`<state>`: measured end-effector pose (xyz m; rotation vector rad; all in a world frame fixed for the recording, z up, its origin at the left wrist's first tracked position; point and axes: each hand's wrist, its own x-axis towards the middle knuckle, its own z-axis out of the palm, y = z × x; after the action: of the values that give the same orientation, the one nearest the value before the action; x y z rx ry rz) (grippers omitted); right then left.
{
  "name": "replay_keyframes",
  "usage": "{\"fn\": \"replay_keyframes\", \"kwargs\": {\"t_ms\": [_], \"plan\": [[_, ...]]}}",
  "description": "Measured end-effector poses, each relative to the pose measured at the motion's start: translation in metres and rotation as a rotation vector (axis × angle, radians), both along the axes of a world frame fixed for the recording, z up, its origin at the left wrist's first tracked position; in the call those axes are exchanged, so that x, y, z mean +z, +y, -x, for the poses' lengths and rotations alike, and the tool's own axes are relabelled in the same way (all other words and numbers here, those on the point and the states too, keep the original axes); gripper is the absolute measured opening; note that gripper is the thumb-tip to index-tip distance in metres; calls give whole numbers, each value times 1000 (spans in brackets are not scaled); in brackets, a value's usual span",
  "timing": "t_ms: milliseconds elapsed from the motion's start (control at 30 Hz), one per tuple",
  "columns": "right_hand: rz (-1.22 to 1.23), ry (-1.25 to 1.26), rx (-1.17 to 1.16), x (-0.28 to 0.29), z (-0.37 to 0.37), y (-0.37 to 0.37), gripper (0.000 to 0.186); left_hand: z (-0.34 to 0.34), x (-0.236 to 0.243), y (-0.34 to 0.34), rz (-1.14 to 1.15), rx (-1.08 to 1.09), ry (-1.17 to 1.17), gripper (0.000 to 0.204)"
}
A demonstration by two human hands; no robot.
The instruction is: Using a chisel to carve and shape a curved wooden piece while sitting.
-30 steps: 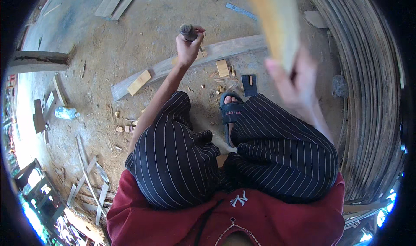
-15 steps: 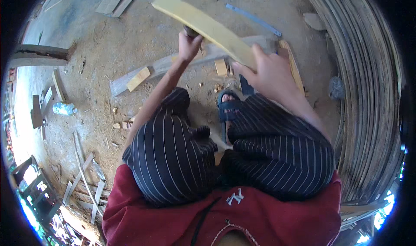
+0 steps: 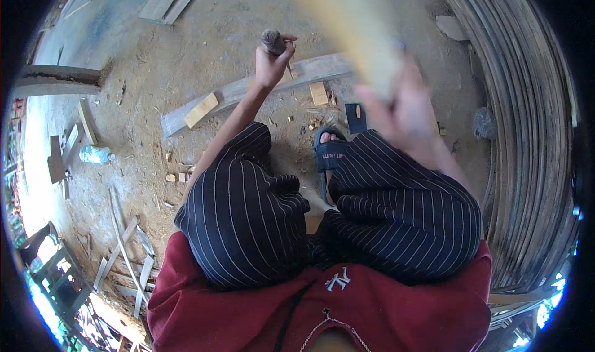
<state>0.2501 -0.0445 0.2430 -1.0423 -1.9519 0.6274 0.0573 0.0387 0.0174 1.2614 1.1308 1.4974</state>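
Observation:
My left hand [image 3: 271, 70] is closed around an upright chisel, whose dark round handle end [image 3: 273, 40] faces up; its blade is mostly hidden below the hand. Under that hand, a long greyish plank [image 3: 242, 96] lies across the ground. My right hand [image 3: 409, 116] grips one end of a thick pale wooden bar [image 3: 356, 35]. The bar is raised to the right of the chisel, apart from it, and both bar and hand are smeared by motion. Two small wood blocks, one on the left [image 3: 201, 110] and one near the middle [image 3: 318, 94], lie at the plank.
A dark flat piece [image 3: 356, 119] and wood chips lie near my sandalled foot [image 3: 328, 147]. Long stacked strips [image 3: 527, 135] line the right side. At left are a plastic bottle [image 3: 96, 155], a post [image 3: 56, 79] and scrap wood [image 3: 121, 246]. Boards [image 3: 170, 1] lie at the far left.
The wooden bar has swung right and up, away from the chisel, turning more upright. My right hand moved with it. My left hand stays nearly in place, with the handle end now uncovered.

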Motion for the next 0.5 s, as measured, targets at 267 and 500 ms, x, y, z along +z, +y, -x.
{"fn": "replay_keyframes", "kwargs": {"t_ms": [267, 500], "plan": [[-56, 32, -115, 0, -14, 15, 44, -2, 1, -3, 63, -69, 133, 13], [60, -598, -185, -23, -25, 7, 53, -3, 0, 0, -57, 2, 76, 13]]}}
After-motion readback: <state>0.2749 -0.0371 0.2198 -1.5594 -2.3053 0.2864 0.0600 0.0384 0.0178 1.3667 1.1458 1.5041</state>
